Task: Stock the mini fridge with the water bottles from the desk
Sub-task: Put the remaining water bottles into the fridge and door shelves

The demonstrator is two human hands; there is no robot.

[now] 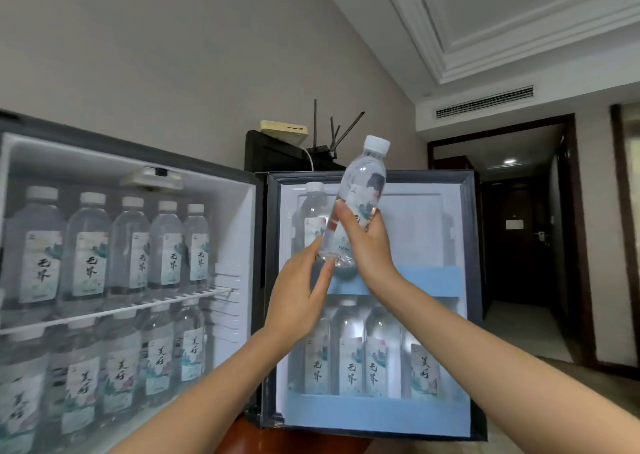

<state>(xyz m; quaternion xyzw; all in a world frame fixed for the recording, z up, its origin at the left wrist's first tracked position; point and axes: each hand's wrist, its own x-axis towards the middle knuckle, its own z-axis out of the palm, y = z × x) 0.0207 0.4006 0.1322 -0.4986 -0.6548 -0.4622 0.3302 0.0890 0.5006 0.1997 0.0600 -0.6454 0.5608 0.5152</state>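
While your right hand is wrapping its fingers round the tilted water bottle, your left hand is steadying its base with straight fingers, seemingly lining it up over the fridge door's upper shelf.

The mini fridge stands left, water bottles in rows on and under its wire shelf. Its open door hangs right, more in both racks. A router sits far behind the door.
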